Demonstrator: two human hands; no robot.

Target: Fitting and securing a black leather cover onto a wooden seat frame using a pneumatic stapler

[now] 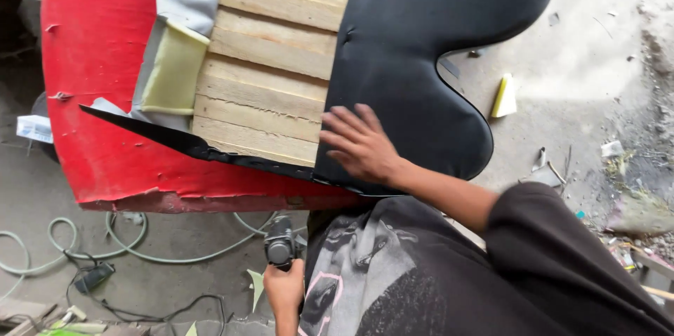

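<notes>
Dusty concrete floor (583, 76); right hand (361, 145) flat, spread on black fabric (421, 41); left hand (284, 292) grips half-hidden dark tool (279, 243).

Black fabric (428, 48), red upholstery (98, 83), pale wooden slats (270, 69), seemingly yellowish foam (172, 66).

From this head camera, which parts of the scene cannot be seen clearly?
- Dark handheld tool in the left hand: its front is foreshortened, and its kind is unclear.
- Left forearm: cut off by the bottom edge.
- Wooden slat frame: partly covered by the black fabric sheet that the right hand presses.
- Red upholstered panel: cut off by the top edge.
</notes>
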